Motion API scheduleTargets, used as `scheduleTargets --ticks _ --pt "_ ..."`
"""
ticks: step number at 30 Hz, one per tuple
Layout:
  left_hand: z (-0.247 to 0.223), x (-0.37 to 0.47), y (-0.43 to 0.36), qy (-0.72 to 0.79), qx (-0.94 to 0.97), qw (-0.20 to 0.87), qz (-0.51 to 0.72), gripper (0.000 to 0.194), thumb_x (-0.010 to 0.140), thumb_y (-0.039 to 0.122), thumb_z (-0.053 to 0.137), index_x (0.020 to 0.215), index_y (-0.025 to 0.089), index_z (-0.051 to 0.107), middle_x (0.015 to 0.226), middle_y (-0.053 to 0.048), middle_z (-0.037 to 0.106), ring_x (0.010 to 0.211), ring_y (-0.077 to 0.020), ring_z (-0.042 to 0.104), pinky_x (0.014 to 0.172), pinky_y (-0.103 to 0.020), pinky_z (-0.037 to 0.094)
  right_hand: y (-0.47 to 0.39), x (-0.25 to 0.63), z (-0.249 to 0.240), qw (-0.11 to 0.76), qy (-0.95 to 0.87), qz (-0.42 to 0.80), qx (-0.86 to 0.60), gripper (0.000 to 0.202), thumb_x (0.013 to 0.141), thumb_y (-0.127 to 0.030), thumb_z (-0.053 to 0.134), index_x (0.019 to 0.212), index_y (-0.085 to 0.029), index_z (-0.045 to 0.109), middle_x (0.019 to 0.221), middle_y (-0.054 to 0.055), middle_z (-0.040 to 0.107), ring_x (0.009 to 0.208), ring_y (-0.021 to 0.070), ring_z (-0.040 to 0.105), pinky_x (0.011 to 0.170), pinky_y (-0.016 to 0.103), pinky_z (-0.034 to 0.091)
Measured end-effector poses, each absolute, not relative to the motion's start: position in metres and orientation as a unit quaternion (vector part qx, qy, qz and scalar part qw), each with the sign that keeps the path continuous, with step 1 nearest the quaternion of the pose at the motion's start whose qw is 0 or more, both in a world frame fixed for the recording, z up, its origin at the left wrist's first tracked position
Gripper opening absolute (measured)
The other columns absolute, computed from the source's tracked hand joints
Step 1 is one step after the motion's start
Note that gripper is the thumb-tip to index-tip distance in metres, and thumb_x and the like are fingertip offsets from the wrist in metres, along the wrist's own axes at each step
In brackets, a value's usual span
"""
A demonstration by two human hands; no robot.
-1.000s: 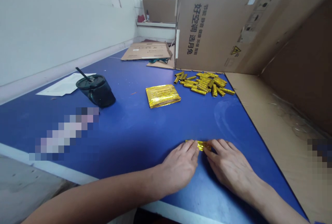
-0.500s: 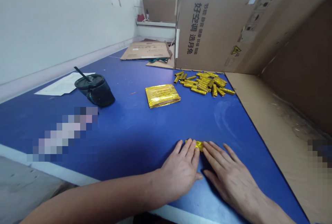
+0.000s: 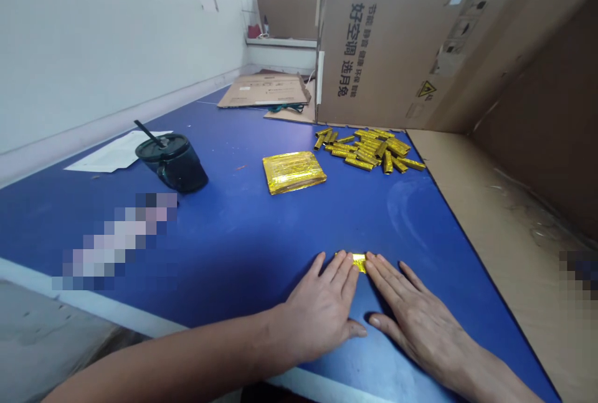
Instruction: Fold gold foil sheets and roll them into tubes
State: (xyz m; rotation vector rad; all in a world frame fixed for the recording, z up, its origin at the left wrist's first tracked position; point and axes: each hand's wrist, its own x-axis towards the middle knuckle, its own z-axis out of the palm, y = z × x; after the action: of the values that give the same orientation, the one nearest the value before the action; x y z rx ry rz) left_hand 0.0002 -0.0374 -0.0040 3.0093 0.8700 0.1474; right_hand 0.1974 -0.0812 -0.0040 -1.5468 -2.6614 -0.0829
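Note:
A small piece of shiny gold foil (image 3: 359,262) lies on the blue table under my fingertips, its ends hidden. My left hand (image 3: 322,303) rests flat with fingers stretched over the foil's left part. On the other side, my right hand (image 3: 415,316) lays its extended fingertips on the right end. Both thumbs point inward, apart from each other. Farther off is a flat stack of gold foil sheets (image 3: 294,172). Behind it to the right, several narrow gold foil-wrapped strips (image 3: 374,147) form a loose pile.
A dark lidded mug (image 3: 175,163) with a stick or straw stands at left, beside white paper (image 3: 112,152). A pixelated patch covers something nearer. A big cardboard box (image 3: 392,42) borders the back and right. Flattened cardboard (image 3: 264,90) lies at the far end of the blue table (image 3: 224,235).
Both thumbs have swung a little back toward me and away from the fingers. The fingertips remain on the gold foil piece, which has barely moved.

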Motion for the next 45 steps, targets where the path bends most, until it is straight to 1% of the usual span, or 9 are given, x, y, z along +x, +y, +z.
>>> scheduleTargets --ticks 6,12,17,22,24,28,31,38,45 --pt "-0.003 -0.011 -0.034 0.275 0.96 0.034 0.038 0.079 0.077 0.065 0.023 0.131 0.007 0.022 0.137 -0.015 0.02 0.128 -0.025 0.01 0.1 -0.045 0.012 -0.081 0.199 -0.005 0.034 -0.861 -0.047 -0.506 0.066 0.082 -0.045 0.04 0.135 -0.017 0.012 0.135 0.01 0.032 0.122 0.0235 0.03 0.095 0.049 0.03" --pt "0.001 -0.027 -0.029 0.261 0.962 0.063 0.037 0.081 0.075 0.068 0.026 0.132 0.01 0.019 0.138 -0.013 0.021 0.128 -0.0247 0.011 0.1 -0.047 0.007 -0.083 0.196 -0.005 0.029 -0.85 -0.057 -0.523 0.067 0.082 -0.05 0.037 0.135 -0.019 0.01 0.135 0.008 0.031 0.122 0.0288 0.029 0.091 0.057 0.028" --pt "0.007 -0.023 -0.017 0.279 0.958 0.052 0.047 0.074 0.075 0.065 0.033 0.128 0.013 0.029 0.134 -0.01 0.031 0.125 -0.0297 0.019 0.098 -0.05 0.009 -0.085 0.19 -0.005 0.028 -0.843 -0.067 -0.533 0.063 0.081 -0.051 0.036 0.133 -0.017 0.024 0.134 0.01 0.032 0.121 0.0305 0.029 0.091 0.058 0.026" --pt "0.013 0.005 -0.01 0.289 0.955 0.009 0.067 0.075 0.074 0.065 0.034 0.124 0.009 0.036 0.125 -0.014 0.043 0.122 -0.0296 0.025 0.099 -0.049 0.007 -0.088 0.177 -0.007 0.033 -0.837 -0.091 -0.538 0.064 0.082 -0.053 0.033 0.127 -0.008 0.036 0.131 0.016 0.036 0.12 0.0314 0.032 0.092 0.058 0.024" --pt "0.012 0.015 -0.01 0.282 0.958 0.003 0.061 0.079 0.073 0.067 0.033 0.124 0.006 0.035 0.126 -0.018 0.04 0.123 -0.0307 0.023 0.099 -0.047 0.009 -0.089 0.172 -0.008 0.035 -0.838 -0.104 -0.535 0.066 0.081 -0.054 0.031 0.124 -0.005 0.041 0.128 0.018 0.039 0.118 0.0325 0.034 0.091 0.058 0.026" --pt "0.005 0.021 -0.008 0.247 0.968 0.03 0.036 0.083 0.075 0.066 0.027 0.128 0.001 0.027 0.134 -0.021 0.025 0.126 -0.0291 0.015 0.1 -0.041 0.01 -0.09 0.168 -0.008 0.038 -0.836 -0.134 -0.53 0.066 0.081 -0.054 0.032 0.12 -0.003 0.045 0.125 0.021 0.043 0.116 0.0332 0.037 0.09 0.057 0.028" --pt "0.0 0.016 -0.004 0.232 0.971 0.056 0.026 0.087 0.074 0.068 0.024 0.131 0.003 0.018 0.137 -0.02 0.016 0.127 -0.0291 0.01 0.1 -0.045 0.009 -0.09 0.169 -0.007 0.037 -0.837 -0.143 -0.527 0.067 0.08 -0.055 0.033 0.119 -0.002 0.046 0.124 0.022 0.043 0.115 0.0337 0.038 0.09 0.056 0.029" --pt "-0.003 0.016 -0.001 0.238 0.968 0.071 0.034 0.086 0.072 0.07 0.023 0.132 0.008 0.017 0.138 -0.019 0.016 0.127 -0.0292 0.008 0.097 -0.053 0.006 -0.091 0.172 -0.006 0.04 -0.84 -0.136 -0.523 0.067 0.08 -0.055 0.034 0.12 -0.003 0.044 0.125 0.021 0.041 0.115 0.0333 0.039 0.088 0.056 0.032" --pt "-0.004 0.0 0.001 0.271 0.96 0.061 0.038 0.088 0.073 0.071 0.02 0.132 0.006 0.016 0.138 -0.018 0.014 0.128 -0.0274 0.007 0.098 -0.05 0.007 -0.088 0.184 -0.003 0.03 -0.842 -0.081 -0.533 0.059 0.082 -0.05 0.035 0.125 -0.01 0.04 0.13 0.015 0.038 0.118 0.0296 0.036 0.091 0.056 0.029"
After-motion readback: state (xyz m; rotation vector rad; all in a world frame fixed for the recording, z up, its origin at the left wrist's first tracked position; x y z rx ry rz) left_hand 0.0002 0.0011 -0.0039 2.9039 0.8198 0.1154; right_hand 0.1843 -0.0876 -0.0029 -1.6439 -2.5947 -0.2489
